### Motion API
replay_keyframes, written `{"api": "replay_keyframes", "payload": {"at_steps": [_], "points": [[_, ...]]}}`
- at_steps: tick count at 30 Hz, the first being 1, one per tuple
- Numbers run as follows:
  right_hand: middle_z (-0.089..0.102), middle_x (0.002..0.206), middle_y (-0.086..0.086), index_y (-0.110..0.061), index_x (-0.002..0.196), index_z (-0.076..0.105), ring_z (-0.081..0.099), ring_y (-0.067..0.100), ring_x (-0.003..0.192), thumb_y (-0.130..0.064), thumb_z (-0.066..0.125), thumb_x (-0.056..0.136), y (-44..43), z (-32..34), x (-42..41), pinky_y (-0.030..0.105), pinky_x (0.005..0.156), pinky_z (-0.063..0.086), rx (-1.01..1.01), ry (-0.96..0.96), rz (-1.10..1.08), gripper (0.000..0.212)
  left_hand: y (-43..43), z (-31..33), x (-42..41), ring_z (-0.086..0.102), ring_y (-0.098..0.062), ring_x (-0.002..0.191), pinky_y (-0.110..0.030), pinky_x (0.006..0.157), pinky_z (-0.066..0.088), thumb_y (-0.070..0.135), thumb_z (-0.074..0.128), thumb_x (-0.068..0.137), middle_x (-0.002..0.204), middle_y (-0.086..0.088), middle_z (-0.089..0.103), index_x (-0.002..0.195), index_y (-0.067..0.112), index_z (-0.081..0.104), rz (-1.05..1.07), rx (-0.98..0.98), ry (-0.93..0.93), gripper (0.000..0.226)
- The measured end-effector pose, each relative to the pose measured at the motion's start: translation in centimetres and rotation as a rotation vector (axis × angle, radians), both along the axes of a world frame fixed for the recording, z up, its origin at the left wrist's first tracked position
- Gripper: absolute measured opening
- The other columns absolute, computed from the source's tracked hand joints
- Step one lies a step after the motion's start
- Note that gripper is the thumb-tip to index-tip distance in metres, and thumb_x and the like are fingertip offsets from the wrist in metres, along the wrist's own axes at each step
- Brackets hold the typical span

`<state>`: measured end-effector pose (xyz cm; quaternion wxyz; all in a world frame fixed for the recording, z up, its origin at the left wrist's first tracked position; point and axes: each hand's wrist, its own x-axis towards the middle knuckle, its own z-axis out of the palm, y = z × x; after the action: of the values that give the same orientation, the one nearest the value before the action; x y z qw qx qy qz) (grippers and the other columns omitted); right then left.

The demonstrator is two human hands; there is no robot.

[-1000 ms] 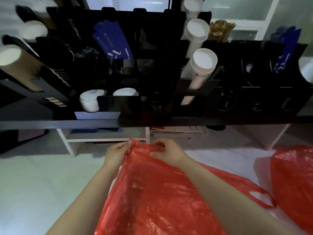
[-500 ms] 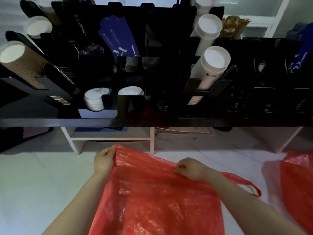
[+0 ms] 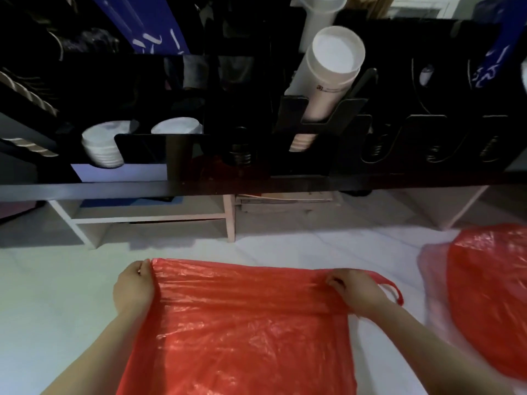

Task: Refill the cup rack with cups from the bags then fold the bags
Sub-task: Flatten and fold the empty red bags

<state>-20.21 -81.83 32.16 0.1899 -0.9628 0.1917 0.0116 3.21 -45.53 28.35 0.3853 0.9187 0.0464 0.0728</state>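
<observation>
A red plastic bag (image 3: 242, 323) is stretched flat in front of me over the pale floor. My left hand (image 3: 134, 286) pinches its top left corner. My right hand (image 3: 356, 289) grips the top edge near the right corner, where a handle loop (image 3: 395, 292) sticks out. Above stands the black cup rack (image 3: 256, 178). A stack of white cups (image 3: 330, 72) leans in one slot, and white lids (image 3: 102, 146) sit in low slots at the left.
A second red bag (image 3: 490, 289) lies on the floor at the right. Blue packets (image 3: 148, 21) stand in the rack's upper slots. Under the black counter edge a white shelf frame (image 3: 154, 220) stands on the floor.
My hands have moved apart, from close together at the bag's mouth to its two top corners, pulling the top edge taut. The view has dropped toward the bag.
</observation>
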Motion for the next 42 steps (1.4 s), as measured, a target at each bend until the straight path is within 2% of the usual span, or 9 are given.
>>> {"api": "replay_keyframes", "payload": {"at_steps": [4,10,14,16,19,24,31,36,42], "points": [[0.06,0.087,-0.018,-0.03,0.096,0.063,0.057,0.002,0.081,-0.045,0.072,0.079,-0.9,0.1,-1.8,0.005,0.066,0.035,0.143,-0.057,-0.009,0.024,-0.4,-0.5,-0.5,0.057,-0.047,0.092,-0.042,0.073,0.039,0.025,0.04,0.099,0.1,-0.029,0.063,0.099,0.004,0.059,0.063,0.028,0.005,0.029],[0.062,0.092,-0.02,-0.022,0.103,0.071,0.059,-0.006,0.084,-0.028,0.075,0.08,-1.7,-0.6,-3.3,-0.005,0.07,0.031,0.119,-0.122,0.024,0.024,-0.1,-0.8,-3.2,0.054,-0.04,0.091,-0.049,0.082,0.042,0.013,0.044,0.09,0.102,-0.022,0.057,0.11,0.002,0.053,-0.096,0.093,-0.285,0.024],[0.07,0.11,-0.001,-0.014,0.106,0.07,0.059,0.005,0.102,-0.045,0.052,0.092,-1.6,-0.9,-3.5,-0.001,0.087,0.03,0.158,-0.178,0.001,0.039,-0.4,-0.6,-4.0,0.058,-0.039,0.077,-0.047,0.071,0.047,0.027,0.035,0.079,0.087,-0.019,0.062,0.095,0.001,0.063,-0.476,0.413,-0.378,0.041],[0.052,0.138,-0.007,-0.021,0.128,0.06,0.046,0.009,0.127,-0.044,0.056,0.091,-1.8,-1.6,-3.7,0.013,0.105,0.023,0.066,-0.061,0.015,0.044,-0.5,-0.6,-4.1,0.062,-0.037,0.081,-0.045,0.072,0.05,0.033,0.034,0.082,0.093,-0.014,0.066,0.1,0.004,0.065,-0.592,0.486,-0.35,0.046],[0.04,0.146,-0.007,-0.024,0.137,0.05,0.036,0.013,0.134,-0.049,0.066,0.083,-1.5,-2.3,-3.9,0.021,0.109,0.021,0.05,-0.07,-0.028,0.062,-0.7,-0.4,-3.8,0.063,-0.033,0.098,-0.044,0.085,0.05,0.044,0.03,0.085,0.11,-0.01,0.067,0.115,0.008,0.064,-0.635,0.504,-0.24,0.058],[0.05,0.136,0.0,-0.017,0.133,0.054,0.044,0.018,0.126,-0.04,0.079,0.073,-1.9,-2.6,-4.4,0.025,0.106,0.032,0.079,-0.118,-0.093,0.069,-0.5,-0.9,-3.6,0.046,-0.026,0.129,-0.04,0.107,0.037,0.06,0.02,0.084,0.138,-0.007,0.051,0.135,0.016,0.051,-0.647,0.528,-0.147,0.074],[0.072,0.092,0.002,-0.014,0.088,0.077,0.066,0.026,0.089,-0.005,0.076,0.076,-2.7,-2.5,-3.6,0.036,0.082,0.049,-0.086,-0.289,-0.106,0.015,-0.7,-1.2,-2.3,-0.003,-0.012,0.145,-0.03,0.118,-0.002,0.074,0.0,0.075,0.159,0.004,0.003,0.151,0.03,0.011,-0.736,0.655,0.017,0.088],[0.072,0.086,0.004,-0.022,0.097,0.066,0.065,0.03,0.084,-0.018,0.048,0.095,-3.3,-1.7,-3.1,0.036,0.074,0.048,-0.082,-0.191,-0.258,0.018,-0.8,-1.7,-2.2,-0.008,-0.013,0.145,-0.032,0.117,-0.005,0.076,0.001,0.075,0.159,0.004,-0.003,0.151,0.032,0.005,-0.713,0.677,0.039,0.087],[0.067,0.096,0.005,-0.031,0.113,0.059,0.063,0.03,0.09,-0.012,0.044,0.09,-4.2,-1.1,-2.4,0.033,0.075,0.047,-0.171,0.005,-0.268,0.033,-1.2,-1.6,-2.6,-0.011,-0.013,0.145,-0.038,0.118,-0.003,0.073,0.002,0.084,0.159,0.004,-0.009,0.149,0.034,-0.008,-0.644,0.705,0.094,0.076]]}}
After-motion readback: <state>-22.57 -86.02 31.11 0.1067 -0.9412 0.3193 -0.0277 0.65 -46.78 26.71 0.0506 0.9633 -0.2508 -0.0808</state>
